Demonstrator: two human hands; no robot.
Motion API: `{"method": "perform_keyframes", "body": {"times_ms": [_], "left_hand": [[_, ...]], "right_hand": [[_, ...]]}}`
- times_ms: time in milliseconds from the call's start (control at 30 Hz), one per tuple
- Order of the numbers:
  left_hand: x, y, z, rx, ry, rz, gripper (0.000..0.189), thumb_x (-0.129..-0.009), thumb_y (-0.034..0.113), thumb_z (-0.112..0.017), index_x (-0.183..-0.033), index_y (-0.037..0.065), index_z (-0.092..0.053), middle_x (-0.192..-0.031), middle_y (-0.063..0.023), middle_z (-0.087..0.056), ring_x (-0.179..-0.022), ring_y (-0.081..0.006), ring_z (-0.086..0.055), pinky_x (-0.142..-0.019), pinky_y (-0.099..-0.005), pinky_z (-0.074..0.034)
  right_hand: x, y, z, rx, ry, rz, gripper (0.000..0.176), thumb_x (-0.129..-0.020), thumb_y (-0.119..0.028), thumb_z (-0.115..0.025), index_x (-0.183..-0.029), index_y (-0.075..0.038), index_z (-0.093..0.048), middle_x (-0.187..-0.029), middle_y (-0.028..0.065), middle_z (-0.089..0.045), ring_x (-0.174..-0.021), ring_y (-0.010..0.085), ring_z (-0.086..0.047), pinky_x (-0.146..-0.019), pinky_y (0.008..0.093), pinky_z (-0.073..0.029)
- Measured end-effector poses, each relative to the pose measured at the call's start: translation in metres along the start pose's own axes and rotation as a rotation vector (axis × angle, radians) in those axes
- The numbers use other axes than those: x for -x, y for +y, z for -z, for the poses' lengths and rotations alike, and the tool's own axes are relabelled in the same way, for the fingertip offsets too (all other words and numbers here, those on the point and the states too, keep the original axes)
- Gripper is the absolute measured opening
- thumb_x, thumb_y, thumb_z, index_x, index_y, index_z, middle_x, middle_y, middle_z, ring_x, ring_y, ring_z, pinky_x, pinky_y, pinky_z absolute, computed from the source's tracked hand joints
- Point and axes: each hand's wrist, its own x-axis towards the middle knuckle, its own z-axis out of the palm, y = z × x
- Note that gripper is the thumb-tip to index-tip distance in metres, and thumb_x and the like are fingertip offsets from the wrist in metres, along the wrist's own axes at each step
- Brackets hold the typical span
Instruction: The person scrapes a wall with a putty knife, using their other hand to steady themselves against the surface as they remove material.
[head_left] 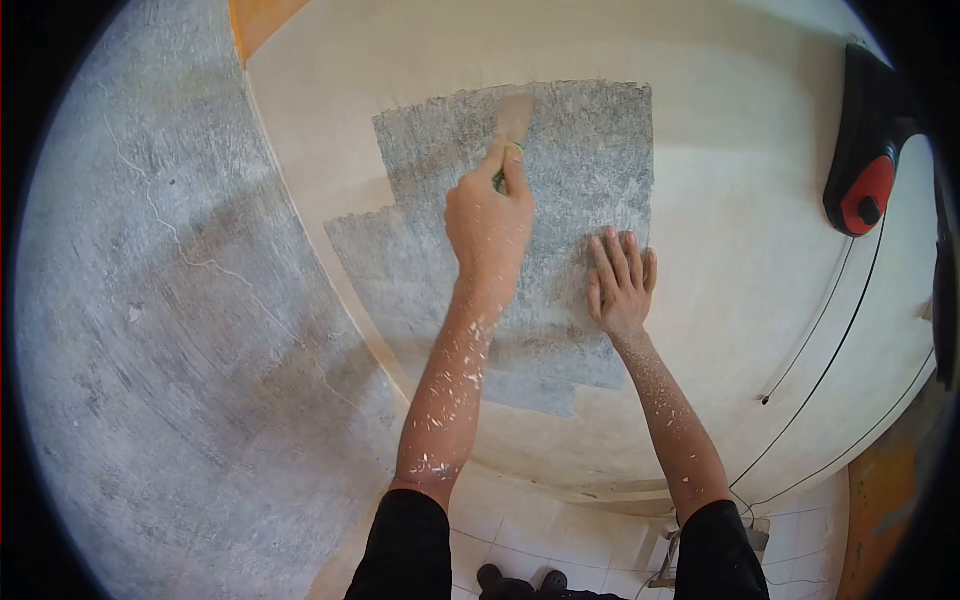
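My left hand [488,222] grips the handle of a putty knife [513,125], index finger stretched along it. Its flat blade presses against the upper edge of a grey scraped patch [580,180] on a cream-painted wall [720,200]. My right hand [622,280] lies flat, fingers together, on the patch's right side and holds nothing. White paint flecks cover both forearms.
Bare grey wall [180,330] fills the left. A black and red device [868,165] hangs at the upper right, with thin black cables [820,380] running down the wall. White floor tiles [560,545] and my shoes [520,580] show at the bottom.
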Motion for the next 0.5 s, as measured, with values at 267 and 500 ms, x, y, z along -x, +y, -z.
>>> {"method": "perform_keyframes", "body": {"times_ms": [267,500], "left_hand": [[-0.009,-0.006,-0.014,0.009,0.12,-0.18,0.036,-0.1,0.029,-0.055,-0.124,0.007,-0.069,-0.078,-0.0196,-0.072,-0.072,-0.031,-0.073,-0.063,-0.0396,-0.055],[-0.002,-0.01,-0.02,0.004,0.127,-0.225,0.036,-0.1,0.029,-0.054,-0.123,0.006,-0.069,-0.081,-0.0213,-0.072,-0.074,-0.0314,-0.073,-0.066,-0.0392,-0.055]], "right_hand": [[0.0,-0.001,0.001,-0.001,-0.004,-0.013,0.048,-0.098,-0.029,-0.046,-0.145,-0.021,-0.051,-0.153,0.0006,-0.044,-0.146,0.0216,-0.033,-0.123,0.0488,-0.01],[-0.001,0.001,0.0,0.036,-0.012,0.003,0.048,-0.098,-0.03,-0.047,-0.145,-0.022,-0.051,-0.154,-0.0003,-0.044,-0.146,0.0215,-0.033,-0.123,0.0483,-0.01]]}}
